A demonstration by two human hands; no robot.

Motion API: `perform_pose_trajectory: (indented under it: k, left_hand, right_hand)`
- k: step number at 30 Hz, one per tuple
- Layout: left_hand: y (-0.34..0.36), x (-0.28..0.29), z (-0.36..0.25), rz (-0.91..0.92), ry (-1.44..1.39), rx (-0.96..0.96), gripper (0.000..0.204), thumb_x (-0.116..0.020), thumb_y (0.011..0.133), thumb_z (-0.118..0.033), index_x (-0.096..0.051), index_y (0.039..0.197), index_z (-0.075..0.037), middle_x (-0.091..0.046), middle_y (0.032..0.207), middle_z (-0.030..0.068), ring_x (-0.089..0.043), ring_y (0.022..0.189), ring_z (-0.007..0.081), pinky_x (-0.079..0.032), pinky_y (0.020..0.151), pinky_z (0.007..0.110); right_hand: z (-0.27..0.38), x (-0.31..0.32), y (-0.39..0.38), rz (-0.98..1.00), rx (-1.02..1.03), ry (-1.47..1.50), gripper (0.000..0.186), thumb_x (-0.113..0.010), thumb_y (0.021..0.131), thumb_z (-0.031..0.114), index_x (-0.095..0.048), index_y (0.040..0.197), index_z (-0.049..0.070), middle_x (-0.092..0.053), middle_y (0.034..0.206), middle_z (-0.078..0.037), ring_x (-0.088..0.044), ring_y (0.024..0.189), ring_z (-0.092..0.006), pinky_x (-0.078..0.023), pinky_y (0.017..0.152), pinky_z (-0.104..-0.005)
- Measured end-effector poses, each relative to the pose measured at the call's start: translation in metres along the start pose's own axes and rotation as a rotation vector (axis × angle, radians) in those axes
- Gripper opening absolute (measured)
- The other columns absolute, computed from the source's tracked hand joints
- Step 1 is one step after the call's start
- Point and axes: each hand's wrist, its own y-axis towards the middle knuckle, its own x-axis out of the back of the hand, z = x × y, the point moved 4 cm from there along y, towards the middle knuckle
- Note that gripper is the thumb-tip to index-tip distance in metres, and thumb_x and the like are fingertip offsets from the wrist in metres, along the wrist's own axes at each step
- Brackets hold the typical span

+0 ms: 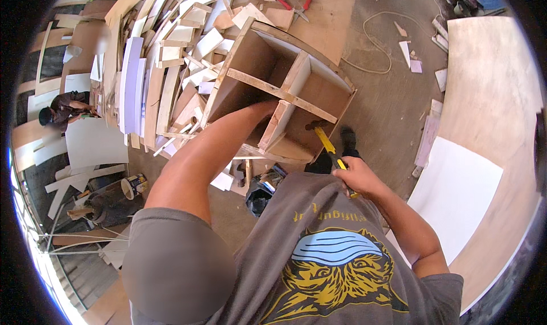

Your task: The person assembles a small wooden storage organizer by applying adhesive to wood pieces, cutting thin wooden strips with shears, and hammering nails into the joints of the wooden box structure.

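Note:
A wooden box frame (273,91) with crossed dividers, which split it into several compartments, stands in front of me. My left arm reaches over its near left side. My left hand (263,109) goes down into the frame beside the middle divider, where its fingers are hidden. Closed around the grip of a hammer (325,139) with a yellow and black handle is my right hand (362,177), at the frame's near right side. The hammer's dark head lies over the near right compartment; whether it touches the wood I cannot tell.
Wood offcuts (171,57) are heaped left of the frame. Red-handled pliers (297,8) rest on a board beyond it. Large panels (456,194) lean along the right. Far left, another person (62,108) bends over work. A bucket (134,186) and black bag (259,198) are on the floor.

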Motion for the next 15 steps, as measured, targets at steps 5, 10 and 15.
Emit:
perform_pose_trajectory:
  k: [5,10,15]
  left_hand:
    - [-0.038,0.025,0.004,-0.191,0.003,0.005,0.050,-0.053,0.104,-0.042,-0.072,0.129,-0.003,-0.073,0.125,0.0235,-0.069,0.119,0.0348,-0.051,0.104,0.044]
    - [-0.159,0.019,-0.025,-0.755,-0.723,-0.036,0.045,-0.062,0.097,-0.037,-0.074,0.118,0.001,-0.074,0.114,0.0276,-0.070,0.113,0.0421,-0.054,0.098,0.048]
    - [-0.176,-0.015,-0.089,-1.161,-0.582,0.058,0.031,-0.070,0.089,-0.026,-0.072,0.109,-0.002,-0.075,0.100,0.0247,-0.071,0.106,0.0435,-0.057,0.091,0.051]
  right_hand:
    - [0.001,0.029,-0.059,-0.068,0.242,-0.378,0.042,-0.072,0.088,0.024,-0.065,0.121,-0.001,-0.072,0.107,-0.027,-0.069,0.106,-0.0473,-0.055,0.088,-0.0474]
    - [-0.003,0.038,-0.095,-0.140,0.451,-0.249,0.050,-0.072,0.089,0.014,-0.055,0.133,0.002,-0.069,0.101,-0.022,-0.068,0.096,-0.0338,-0.053,0.084,-0.0416]
    - [0.027,0.051,-0.088,-0.186,0.553,-0.354,0.044,-0.072,0.092,0.018,-0.049,0.128,0.005,-0.071,0.094,-0.027,-0.072,0.089,-0.0479,-0.054,0.076,-0.0500]
